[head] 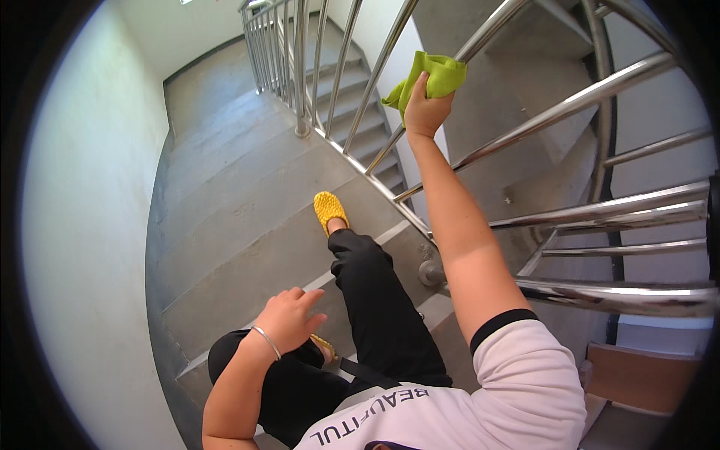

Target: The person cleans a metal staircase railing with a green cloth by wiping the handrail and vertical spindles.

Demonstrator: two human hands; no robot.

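Note:
My right hand (428, 115) is stretched forward, gripping a lime-green cloth (446, 77). The cloth is wrapped around one metal baluster (490, 31) of the stair railing, and a loose corner hangs to the left. Above my bent knee, my left hand (289, 318) holds nothing, its thumb and fingers apart. A silver bangle (266, 342) circles that wrist. How far the cloth reaches around the back of the bar is hidden.
Concrete steps (236, 214) descend ahead beside a pale wall (95, 225). A thick shiny post (619, 295) and more bars stand at my right. My yellow slipper (329, 209) rests on a step. A brown board (641, 377) shows at lower right.

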